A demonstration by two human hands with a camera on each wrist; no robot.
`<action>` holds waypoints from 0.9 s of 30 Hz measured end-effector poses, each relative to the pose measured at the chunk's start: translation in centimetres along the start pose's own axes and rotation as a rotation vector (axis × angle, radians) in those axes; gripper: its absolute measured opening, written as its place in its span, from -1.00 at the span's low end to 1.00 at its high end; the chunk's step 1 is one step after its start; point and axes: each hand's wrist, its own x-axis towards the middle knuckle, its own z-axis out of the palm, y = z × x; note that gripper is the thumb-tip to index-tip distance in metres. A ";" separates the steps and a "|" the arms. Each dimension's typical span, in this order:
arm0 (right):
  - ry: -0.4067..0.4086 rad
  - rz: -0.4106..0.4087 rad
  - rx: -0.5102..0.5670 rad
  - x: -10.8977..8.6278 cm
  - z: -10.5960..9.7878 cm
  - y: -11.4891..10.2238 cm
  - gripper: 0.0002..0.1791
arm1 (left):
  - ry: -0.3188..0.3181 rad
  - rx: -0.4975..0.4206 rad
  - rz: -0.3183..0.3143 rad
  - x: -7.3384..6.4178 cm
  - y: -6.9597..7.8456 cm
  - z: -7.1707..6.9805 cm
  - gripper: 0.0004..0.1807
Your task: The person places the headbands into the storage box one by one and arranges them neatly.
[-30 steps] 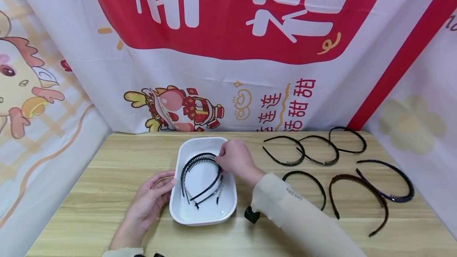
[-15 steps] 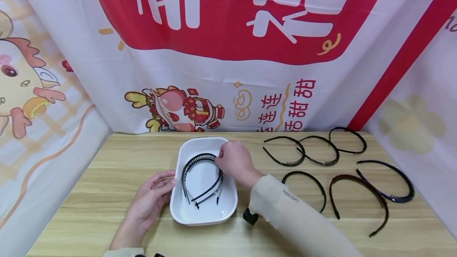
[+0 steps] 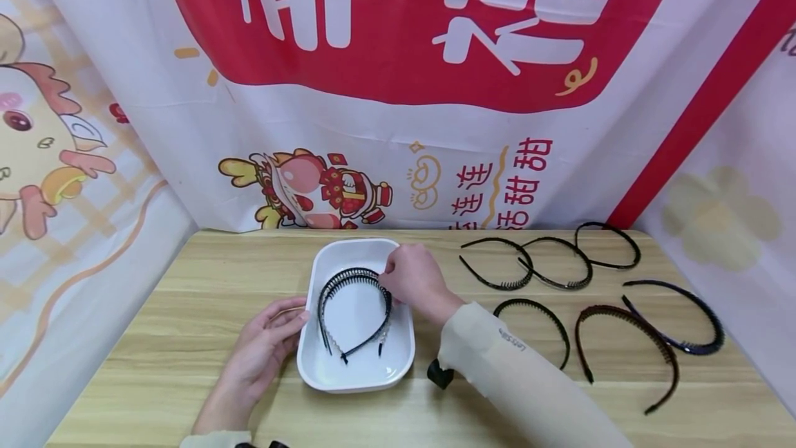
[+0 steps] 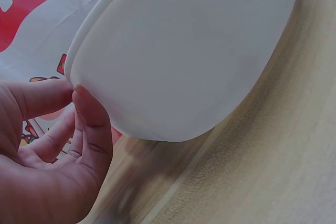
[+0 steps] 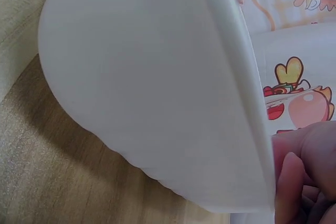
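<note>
A white plastic basin point(image 3: 305, 365) stands on the wooden table, with several headbands nested inside it. Among them are black toothed headbands point(image 3: 321, 310) and one with pale beads on its arms. My left hand point(image 3: 264, 348) pinches the basin's left rim between thumb and fingers; the left wrist view shows the thumb point(image 4: 93, 111) against the outer wall. Over the right rim reaches my right hand point(image 3: 415, 281), its fingertips pinching a black headband at its upper right curve. In the right wrist view the basin's outer wall point(image 5: 142, 77) hides what those fingers hold.
Right of the basin lie more headbands: three black ones at the back, one overlapping pair point(image 3: 569, 287), a black toothed one point(image 3: 547, 310) near my sleeve, a brown one point(image 3: 622, 313) and a dark blue one point(image 3: 709, 344). A printed cloth point(image 3: 398, 157) hangs behind the table.
The black headband under my right hand has shifted slightly; its free lower arm now lines up with the headbands beneath. My left hand stays on the basin's rim.
</note>
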 end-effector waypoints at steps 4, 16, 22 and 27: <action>0.016 -0.013 -0.015 -0.1 0.0 0.0 -0.77 | 0.003 0.001 0.002 0.0 0.0 0.0 -0.74; 0.014 -0.021 0.039 -0.1 0.0 0.3 -0.81 | 0.001 0.000 0.007 0.1 -0.1 0.0 -0.74; -0.014 -0.046 0.193 -0.4 -0.4 0.8 -0.85 | 0.004 -0.003 0.002 0.2 -0.1 0.0 -0.74; -0.060 -0.041 0.406 -0.7 -0.5 1.9 -0.93 | 0.005 -0.002 0.002 0.1 -0.1 -0.1 -0.74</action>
